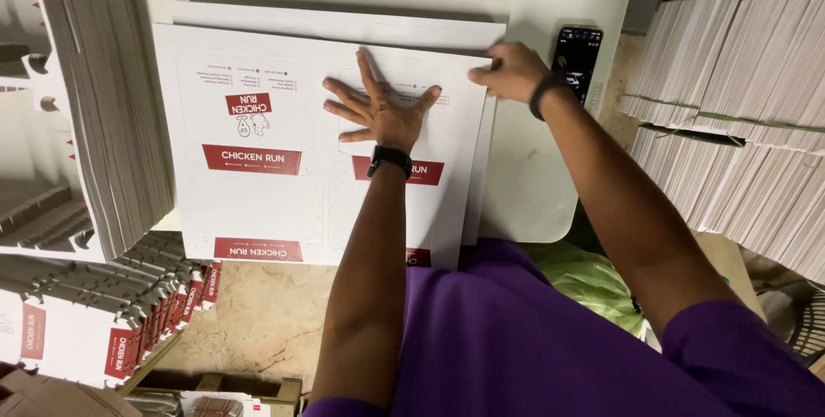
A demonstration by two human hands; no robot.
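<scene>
Both hands are on the top cardboard sheet (pixel 284 142), white with red bands, lying on the white table (pixel 533 185). Left hand (pixel 382 108) lies flat on it, fingers spread wide. Right hand (pixel 513 72) pinches the sheet's far corner. A black phone (pixel 577 56) lies just beside that corner.

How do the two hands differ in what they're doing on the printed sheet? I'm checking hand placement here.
The left hand lies flat with fingers spread, pressing the middle of the top printed cardboard sheet; the right hand is curled, pinching that sheet's far right corner. The left arm runs straight up the sheet; the right arm comes in slanting from the side, near the phone. Both wrists wear dark bands.
</scene>
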